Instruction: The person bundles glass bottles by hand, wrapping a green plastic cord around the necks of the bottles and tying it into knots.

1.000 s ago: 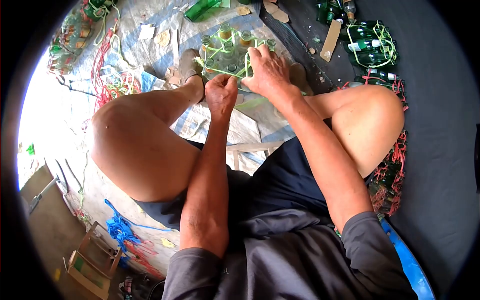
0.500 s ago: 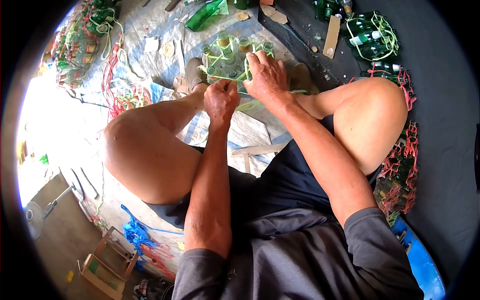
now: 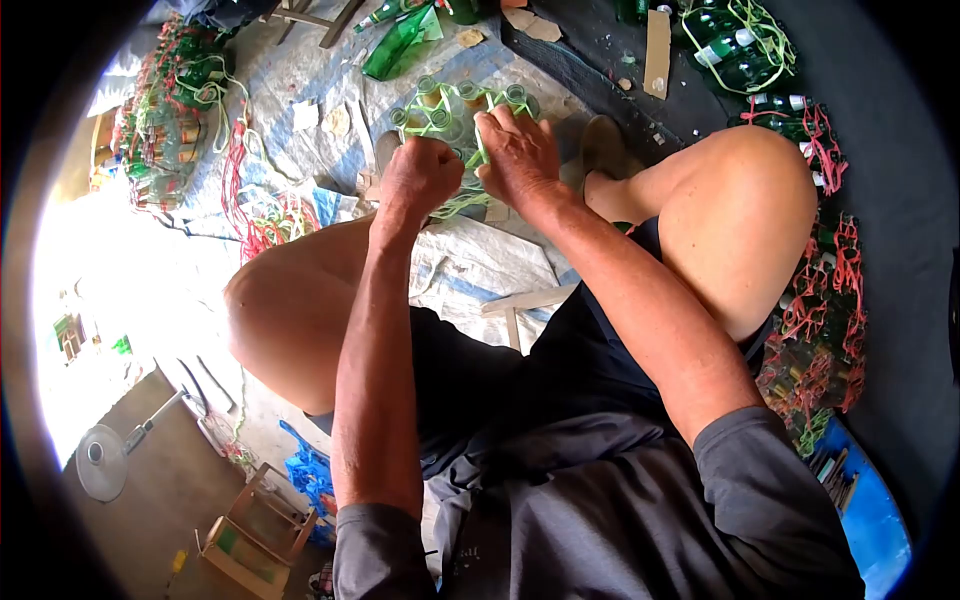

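A cluster of clear glass bottles (image 3: 463,128) stands upright between my feet, their necks laced together with light-green plastic cord (image 3: 470,203). My left hand (image 3: 425,172) is closed in a fist at the near left side of the cluster. It grips the cord, though the fingers hide most of what is inside. My right hand (image 3: 517,157) is at the near right side, fingers bent over the bottle tops and closed on a strand of the same cord. Loose loops of cord hang below the hands. Some of the nearer bottles are hidden behind both hands.
Green bottles (image 3: 396,45) lie beyond the cluster. Netted bottle bundles stand at left (image 3: 165,130) and along the right (image 3: 825,300). Cardboard scraps (image 3: 657,55) and red cord (image 3: 235,185) litter the floor sheet. A wooden stool piece (image 3: 525,300) sits between my legs.
My left hand has drawn left and turned into a tighter fist, moving apart from the right. My right hand stays at the bottle tops. The whole view has shifted slightly.
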The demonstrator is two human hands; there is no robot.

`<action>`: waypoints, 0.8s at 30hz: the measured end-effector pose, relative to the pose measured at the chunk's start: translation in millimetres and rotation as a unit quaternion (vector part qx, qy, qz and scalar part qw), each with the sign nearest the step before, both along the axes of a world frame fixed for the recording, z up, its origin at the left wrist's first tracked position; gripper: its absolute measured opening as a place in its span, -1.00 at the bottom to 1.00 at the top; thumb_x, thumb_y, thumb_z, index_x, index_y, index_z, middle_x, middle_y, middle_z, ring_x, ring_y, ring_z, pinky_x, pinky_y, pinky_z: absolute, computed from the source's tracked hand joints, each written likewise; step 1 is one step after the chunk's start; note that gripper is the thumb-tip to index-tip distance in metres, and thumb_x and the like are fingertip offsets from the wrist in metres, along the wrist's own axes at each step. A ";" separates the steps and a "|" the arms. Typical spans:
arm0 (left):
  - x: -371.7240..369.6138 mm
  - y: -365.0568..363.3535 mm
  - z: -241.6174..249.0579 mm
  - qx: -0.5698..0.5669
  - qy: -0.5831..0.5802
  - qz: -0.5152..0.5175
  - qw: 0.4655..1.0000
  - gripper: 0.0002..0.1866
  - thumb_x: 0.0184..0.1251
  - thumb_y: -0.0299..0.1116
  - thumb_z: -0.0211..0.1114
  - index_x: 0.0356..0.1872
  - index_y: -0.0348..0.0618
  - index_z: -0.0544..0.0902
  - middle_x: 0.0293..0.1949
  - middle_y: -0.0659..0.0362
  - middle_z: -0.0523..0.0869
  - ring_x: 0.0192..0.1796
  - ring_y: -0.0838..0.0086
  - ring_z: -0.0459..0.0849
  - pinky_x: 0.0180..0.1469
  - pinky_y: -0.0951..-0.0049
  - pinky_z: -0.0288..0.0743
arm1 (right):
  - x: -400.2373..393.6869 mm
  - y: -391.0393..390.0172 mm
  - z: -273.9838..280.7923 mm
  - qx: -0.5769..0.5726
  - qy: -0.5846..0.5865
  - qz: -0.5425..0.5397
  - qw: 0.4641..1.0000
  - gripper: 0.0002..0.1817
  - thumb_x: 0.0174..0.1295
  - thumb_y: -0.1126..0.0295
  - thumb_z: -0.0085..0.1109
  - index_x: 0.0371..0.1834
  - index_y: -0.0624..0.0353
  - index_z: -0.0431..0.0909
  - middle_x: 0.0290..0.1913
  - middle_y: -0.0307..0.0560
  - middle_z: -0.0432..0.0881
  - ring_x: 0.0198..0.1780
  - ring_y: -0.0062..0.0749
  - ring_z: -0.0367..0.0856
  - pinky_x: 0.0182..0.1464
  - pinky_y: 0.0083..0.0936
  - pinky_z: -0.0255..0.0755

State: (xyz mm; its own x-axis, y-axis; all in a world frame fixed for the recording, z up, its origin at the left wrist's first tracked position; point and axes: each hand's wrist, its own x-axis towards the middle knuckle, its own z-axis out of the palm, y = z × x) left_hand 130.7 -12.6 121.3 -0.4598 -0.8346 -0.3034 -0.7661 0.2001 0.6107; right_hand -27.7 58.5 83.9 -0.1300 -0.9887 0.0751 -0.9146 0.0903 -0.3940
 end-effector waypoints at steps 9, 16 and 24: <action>-31.9 -38.2 -5.6 -0.125 -0.126 -0.156 0.972 -0.81 0.21 -0.28 0.36 -0.33 -0.16 0.82 -0.39 -0.11 0.77 -0.28 -0.06 0.79 -0.15 0.06 0.66 | 3.1 0.6 -10.8 -0.034 0.016 -0.022 0.999 -0.28 -0.11 0.35 0.59 0.21 -0.03 0.48 0.11 -0.19 0.58 0.14 -0.18 0.63 0.12 -0.06 0.39; -30.9 -62.8 -16.3 -0.093 -0.182 -0.176 0.963 -0.82 0.20 -0.25 0.38 -0.29 -0.06 0.85 -0.27 -0.06 0.82 -0.14 -0.04 0.81 -0.02 0.04 0.68 | 1.7 0.7 -8.9 -0.055 0.007 -0.026 0.998 -0.29 -0.14 0.37 0.63 0.16 -0.05 0.50 0.05 -0.21 0.58 0.06 -0.19 0.65 0.09 -0.12 0.38; -12.0 -56.5 -26.9 -0.096 -0.170 -0.101 0.975 -0.80 0.20 -0.16 0.47 -0.28 0.00 0.89 -0.37 0.03 0.83 -0.24 0.07 0.83 -0.10 0.12 0.68 | -0.9 -1.1 -3.6 -0.022 -0.037 -0.024 0.999 -0.33 -0.07 0.37 0.58 0.19 -0.02 0.54 0.09 -0.20 0.59 0.11 -0.19 0.63 0.15 -0.12 0.34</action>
State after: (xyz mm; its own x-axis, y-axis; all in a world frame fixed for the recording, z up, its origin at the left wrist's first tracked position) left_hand 118.7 -69.2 94.4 -0.5201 -0.7942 -0.3143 -0.8515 0.4532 0.2638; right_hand -28.6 57.4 80.3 -0.1830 -0.9773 0.1065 -0.8784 0.1139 -0.4642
